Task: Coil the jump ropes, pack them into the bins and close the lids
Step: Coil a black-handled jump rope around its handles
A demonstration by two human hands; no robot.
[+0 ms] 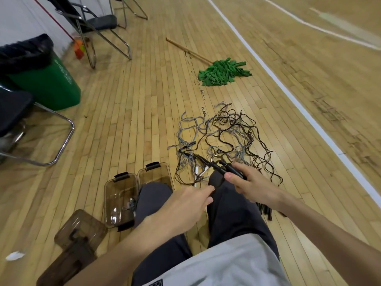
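The jump ropes [224, 137] are a tangle of black, dark brown and grey-blue cord, with black handles [221, 169]. Bins [120, 201] and lids [80, 230] are see-through smoky brown with black latches. The far mop [223, 72] is green. The left trash can [45, 83] is green, lined black. The floor [134, 120] is honey-yellow planks with a white line [288, 93].

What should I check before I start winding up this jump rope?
1. Handles held: right hand grips the black handles. Ok.
2. Rope free to pull: the rope pile on the floor is all tangled together. Not ok.
3. Left hand on the rope: its fingers reach toward it, but the pinch is unclear. Cannot tell.
4. Bins open: both have their lids off. Ok.
5. Lids nearby: they lie on the floor beside the bins. Ok.
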